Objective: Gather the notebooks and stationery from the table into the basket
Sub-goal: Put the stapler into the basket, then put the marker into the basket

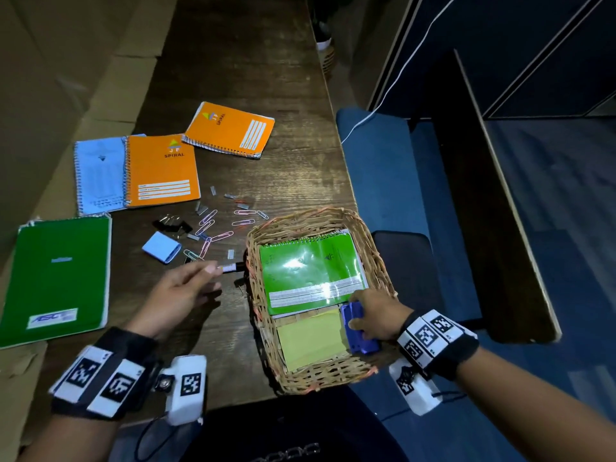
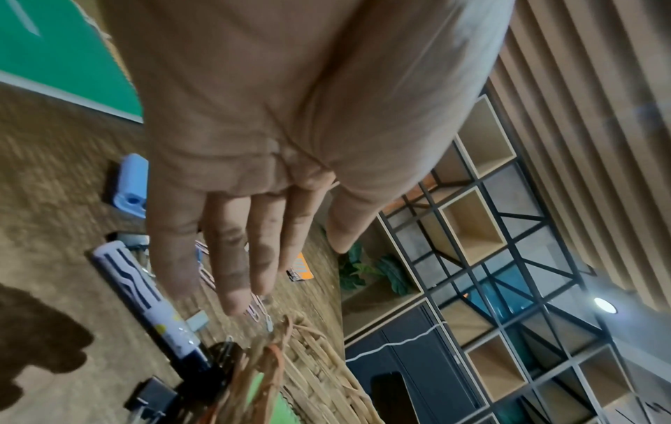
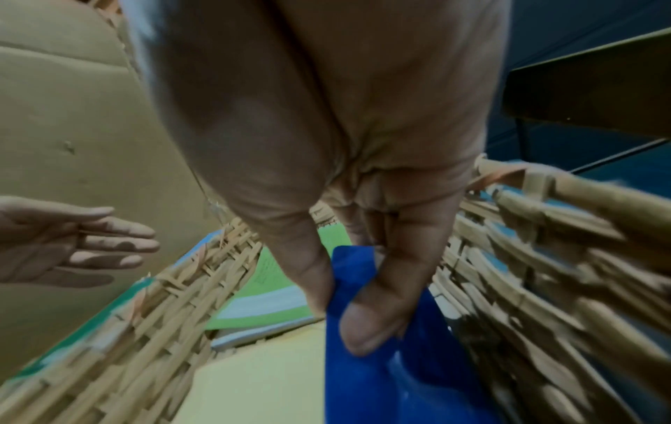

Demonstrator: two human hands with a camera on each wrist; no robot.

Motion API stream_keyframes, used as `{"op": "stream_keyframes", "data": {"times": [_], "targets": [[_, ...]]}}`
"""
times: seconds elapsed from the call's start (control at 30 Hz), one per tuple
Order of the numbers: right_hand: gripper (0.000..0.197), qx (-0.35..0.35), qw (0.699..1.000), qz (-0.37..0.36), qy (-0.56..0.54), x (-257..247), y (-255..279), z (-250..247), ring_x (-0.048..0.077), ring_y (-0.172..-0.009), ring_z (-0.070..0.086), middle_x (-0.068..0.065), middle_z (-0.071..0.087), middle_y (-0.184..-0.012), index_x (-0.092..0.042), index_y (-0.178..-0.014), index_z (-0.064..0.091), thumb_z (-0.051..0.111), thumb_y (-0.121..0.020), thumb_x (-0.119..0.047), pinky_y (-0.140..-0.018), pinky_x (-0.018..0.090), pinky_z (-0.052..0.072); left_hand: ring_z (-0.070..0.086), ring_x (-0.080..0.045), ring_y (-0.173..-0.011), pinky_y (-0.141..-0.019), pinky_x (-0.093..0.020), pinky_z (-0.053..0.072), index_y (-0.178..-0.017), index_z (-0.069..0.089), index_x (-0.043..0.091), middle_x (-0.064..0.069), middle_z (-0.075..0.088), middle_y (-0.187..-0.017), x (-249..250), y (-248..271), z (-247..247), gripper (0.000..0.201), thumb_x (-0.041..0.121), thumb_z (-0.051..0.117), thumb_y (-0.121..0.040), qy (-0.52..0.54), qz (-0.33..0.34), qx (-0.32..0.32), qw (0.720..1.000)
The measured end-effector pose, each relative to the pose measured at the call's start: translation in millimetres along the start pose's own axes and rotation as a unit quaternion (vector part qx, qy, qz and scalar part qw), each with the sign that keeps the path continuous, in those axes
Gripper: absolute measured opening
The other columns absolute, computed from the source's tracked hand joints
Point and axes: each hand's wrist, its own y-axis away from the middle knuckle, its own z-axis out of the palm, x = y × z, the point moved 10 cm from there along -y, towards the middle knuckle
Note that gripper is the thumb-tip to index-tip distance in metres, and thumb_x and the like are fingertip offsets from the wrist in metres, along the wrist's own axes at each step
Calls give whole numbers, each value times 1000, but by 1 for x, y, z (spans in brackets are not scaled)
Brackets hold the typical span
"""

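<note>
Right hand point(image 1: 375, 316) is inside the wicker basket point(image 1: 373, 241), thumb and fingers pinching a blue stapler point(image 1: 358, 331) at the basket's right wall. Stapler lies beside a yellow pad point(image 1: 311, 341); a light-green notebook point(image 1: 310, 271) fills the far half of the basket. Left hand point(image 1: 181, 291) hovers over the table point(image 1: 250, 61) just left of the basket, fingers straight and relaxed, holding nothing. A white marker point(image 2: 145, 295) lies on the table near its fingertips, dark cap end against the basket. Remaining on the table: 2 orange notebooks point(image 1: 163, 170), 1 blue notebook point(image 1: 98, 175), 1 dark-green notebook point(image 1: 56, 278), a light-blue sharpener point(image 1: 161, 246), scattered paper clips point(image 1: 216, 228) and binder clips point(image 1: 171, 223).
</note>
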Motion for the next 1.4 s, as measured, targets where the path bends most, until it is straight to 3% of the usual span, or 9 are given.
{"op": "stream_keyframes", "data": {"times": [0.17,0.37,0.5,0.7,0.9,1.07,1.17,1.23,1.4], "targets": [[40,10,1000,11,19,-3,-3,-1,30,-108,58,13,58,-123,-8,-122,53,61,-86,-23,-90,40,52,62,-18,-100,-81,-28,47,-94,64,27,3,67,-104,-11,4,-16,17,21,48,-95,18,-2,13,1000],[61,33,998,2,60,-7,-1,-3,30,-115,56,15,61,-122,-17,-140,36,63,-86,-25,-83,31,44,65,-28,-97,-84,-42,52,-102,66,17,-12,67,-103,-24,-14,-66,15,23,59,-90,-88,-3,91,992],[70,95,994,2,50,-9,11,-28,30,-105,61,14,68,-103,-20,-143,35,69,-82,-29,-76,32,44,66,-31,-99,-91,-40,51,-114,63,5,-17,71,-104,-6,-45,-111,37,20,70,-81,-298,55,174,937],[58,161,986,9,51,-17,29,-63,37,-109,60,21,67,-114,-19,-133,51,71,-79,-28,-86,39,49,61,-37,-97,-79,-38,49,-101,63,3,-22,66,-107,12,-90,-110,44,36,74,-74,-467,78,182,862],[44,182,983,13,21,-7,43,-73,37,-107,62,18,71,-108,-20,-119,64,69,-76,-20,-87,40,51,64,-41,-90,-78,-42,55,-96,64,5,-25,68,-98,-1,-102,-109,45,38,78,-67,-483,69,199,850],[43,201,979,15,-6,3,47,-80,33,-99,65,14,73,-98,-20,-116,66,68,-74,-14,-85,36,51,61,-39,-104,-89,-41,50,-116,59,5,-23,65,-114,9,-77,-110,54,28,78,-71,-372,55,211,902],[43,208,978,7,-20,3,47,-76,32,-99,65,13,73,-99,-17,-119,64,67,-76,-13,-87,36,52,63,-28,-86,-68,-25,53,-121,56,15,-9,65,-107,39,-39,-58,58,22,78,-68,-307,105,145,935],[45,206,978,0,-30,2,44,-69,31,-98,65,13,73,-99,-15,-121,62,68,-77,-14,-89,36,53,63,-23,-84,-74,-29,55,-122,55,19,-5,64,-105,55,-13,3,61,27,74,-65,-273,158,29,948],[42,209,976,-16,-62,4,42,-59,21,-89,65,3,72,-85,-17,-122,61,69,-81,-18,-85,31,51,52,-17,-99,-87,-22,40,-123,54,26,-3,49,-112,62,16,135,56,28,71,-70,-383,219,-171,881]]}}
